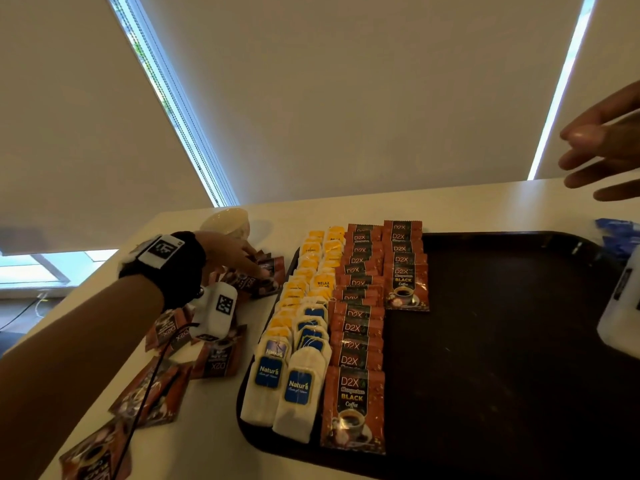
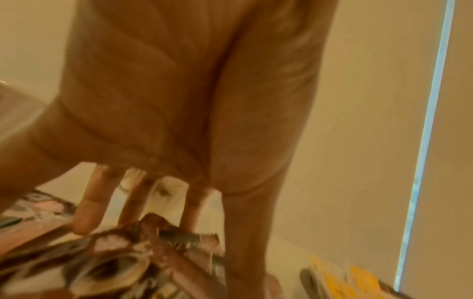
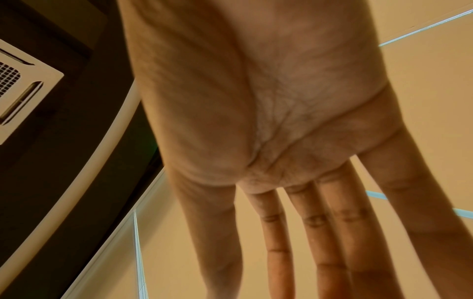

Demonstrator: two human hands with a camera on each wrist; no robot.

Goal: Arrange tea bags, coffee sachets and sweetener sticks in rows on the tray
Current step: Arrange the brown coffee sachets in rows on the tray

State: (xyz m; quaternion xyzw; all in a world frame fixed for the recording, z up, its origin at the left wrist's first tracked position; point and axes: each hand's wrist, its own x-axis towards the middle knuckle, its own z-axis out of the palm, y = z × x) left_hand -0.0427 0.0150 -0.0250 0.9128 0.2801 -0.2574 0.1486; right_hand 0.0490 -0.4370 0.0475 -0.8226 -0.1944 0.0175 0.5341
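A dark tray (image 1: 502, 341) lies on the white counter. Along its left side run two rows of tea bags (image 1: 304, 323) with yellow and blue tags, then a long row of brown coffee sachets (image 1: 356, 327) and a short second row (image 1: 405, 268). Loose coffee sachets (image 1: 214, 355) lie on the counter left of the tray. My left hand (image 1: 254, 266) reaches down to the farthest of them and pinches a coffee sachet (image 2: 153, 228) between fingers and thumb. My right hand (image 1: 588, 161) hovers high at the right, fingers spread and holding nothing (image 3: 307, 252).
A pale bowl (image 1: 227, 220) sits at the counter's far left, just beyond my left hand. Blue packets (image 1: 616, 237) lie past the tray's far right corner. Closed window blinds stand behind the counter. The tray's right half is bare.
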